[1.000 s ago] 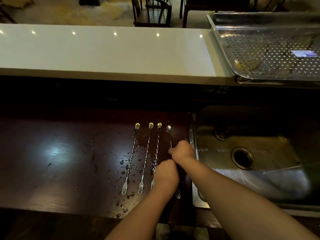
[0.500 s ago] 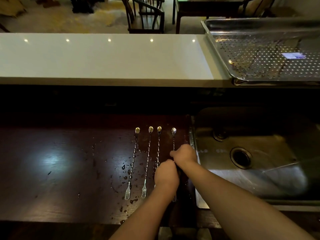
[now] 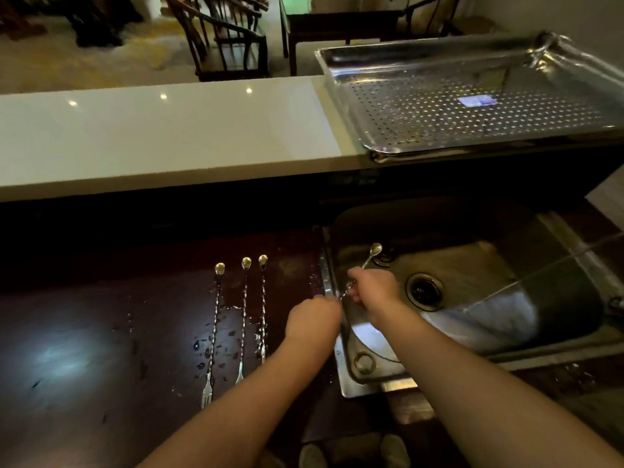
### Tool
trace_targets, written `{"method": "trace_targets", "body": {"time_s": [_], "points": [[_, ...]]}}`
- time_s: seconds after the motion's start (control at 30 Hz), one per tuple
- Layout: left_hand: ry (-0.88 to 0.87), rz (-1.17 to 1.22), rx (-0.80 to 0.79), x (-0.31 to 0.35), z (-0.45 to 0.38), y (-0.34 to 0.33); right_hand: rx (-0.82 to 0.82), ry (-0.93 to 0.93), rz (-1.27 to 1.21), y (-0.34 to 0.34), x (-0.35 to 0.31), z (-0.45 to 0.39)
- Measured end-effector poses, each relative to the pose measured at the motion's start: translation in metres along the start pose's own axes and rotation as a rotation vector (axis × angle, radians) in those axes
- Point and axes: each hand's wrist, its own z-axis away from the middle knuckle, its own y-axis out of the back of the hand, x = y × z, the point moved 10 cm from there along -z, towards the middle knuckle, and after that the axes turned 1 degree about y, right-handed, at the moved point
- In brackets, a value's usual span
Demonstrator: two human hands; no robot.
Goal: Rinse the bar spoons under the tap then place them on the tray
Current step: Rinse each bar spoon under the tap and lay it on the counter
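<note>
Both hands hold one twisted bar spoon (image 3: 370, 255) over the left edge of the steel sink (image 3: 560, 309). Its bowl points up and away. My right hand (image 3: 373, 288) grips the stem near the middle. My left hand (image 3: 314, 320) is closed on the lower end, which is hidden. Three more bar spoons (image 3: 244, 319) lie side by side on the dark wet counter, bowls far, forked ends near. A thin stream of water (image 3: 540, 271) slants in from the right and hits the sink floor. The perforated steel tray (image 3: 472, 106) sits on the raised white counter at the back right.
The sink drain (image 3: 424, 291) lies just right of my right hand. A long white counter ledge (image 3: 162, 136) runs across the back above the dark worktop (image 3: 84, 332). Water drops dot the wood around the spoons. Dark chairs (image 3: 229, 35) stand beyond the counter.
The rightmost spoon has been lifted off the counter and carried right, over the sink. Both hands moved right with it. Three spoons stay in place.
</note>
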Motion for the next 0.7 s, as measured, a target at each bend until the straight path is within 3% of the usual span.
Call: {"method": "trace_targets", "body": {"time_s": [0.27,0.5,0.6,0.63,0.7], "points": [[-0.108,-0.118,-0.021,0.063,-0.012,0.000,-0.007,-0.034,-0.253,0.082,0.001,-0.019],[-0.073,-0.118,0.145,0.113,-0.030,0.018,0.084,-0.102,-0.471,0.150,0.015,-0.032],[-0.091,0.098,0.273,0.145,-0.027,0.027,0.096,-0.133,-0.616,0.173,0.023,-0.037],[-0.061,0.239,0.263,0.153,-0.026,0.023,0.098,-0.140,-0.661,0.180,0.024,-0.039],[0.145,0.693,0.093,0.160,-0.029,-0.006,0.101,-0.152,-0.734,0.191,0.026,-0.041]]}}
